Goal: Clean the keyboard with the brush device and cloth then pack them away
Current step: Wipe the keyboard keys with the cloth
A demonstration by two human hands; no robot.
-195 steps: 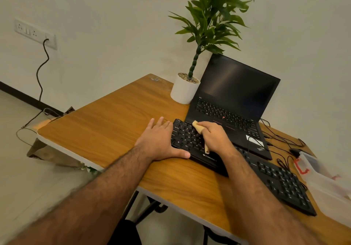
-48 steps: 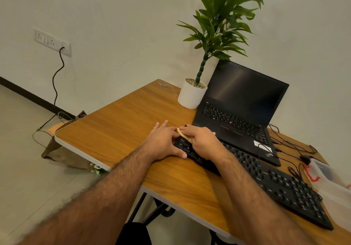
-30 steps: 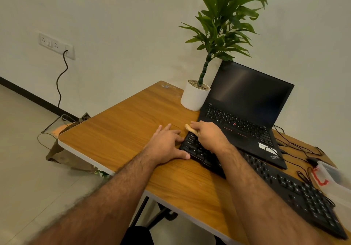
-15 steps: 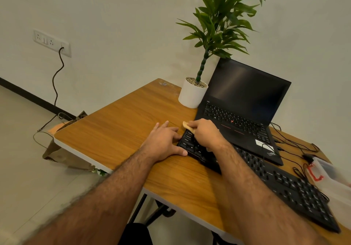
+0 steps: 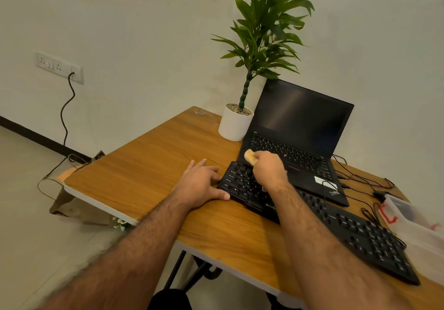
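Observation:
A long black keyboard [image 5: 348, 230] lies slantwise on the wooden table [image 5: 149, 173]. My right hand [image 5: 269, 170] grips a tan wooden brush handle [image 5: 249, 156] over the keyboard's left end; the handle's tip sticks out past my fingers, and the bristles are hidden under the hand. My left hand [image 5: 201, 183] rests flat on the table, fingers spread, thumb against the keyboard's left front corner. No cloth can be seen.
An open black laptop [image 5: 298, 141] stands right behind the keyboard. A potted plant in a white pot [image 5: 235, 125] is at the far corner. A clear plastic box [image 5: 418, 228] and black cables [image 5: 360, 185] sit at the right.
My right hand with the brush has shifted back and forth across the keyboard's left end, and the handle tip is now raised toward the laptop. The left hand has stayed put.

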